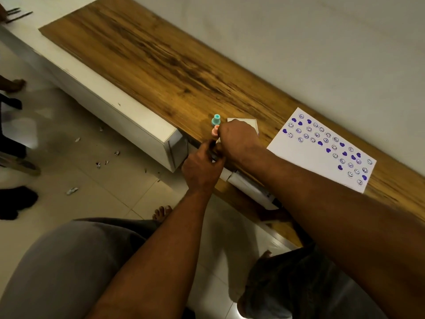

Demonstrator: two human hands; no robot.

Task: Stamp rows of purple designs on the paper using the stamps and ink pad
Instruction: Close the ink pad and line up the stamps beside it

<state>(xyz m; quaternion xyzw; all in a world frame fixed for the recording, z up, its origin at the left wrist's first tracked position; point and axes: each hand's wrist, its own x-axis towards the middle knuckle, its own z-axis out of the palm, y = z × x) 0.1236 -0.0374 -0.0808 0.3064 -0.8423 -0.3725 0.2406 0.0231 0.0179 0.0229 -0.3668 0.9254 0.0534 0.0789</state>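
You're sitting at a long brown wood-grain desk (142, 56) that is running along a white wall (299, 42). The purple-stamped white paper (299, 155) is lying to the right. Your left hand (202, 169) and right hand (238, 141) are meeting at the front edge, and I cannot tell what they are gripping. An upright teal stamp (216, 120) is standing just beside them.

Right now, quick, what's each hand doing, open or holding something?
Left hand: fingers pinch a small dark thing, unidentifiable.
Right hand: fingers hidden beneath it, cannot tell.
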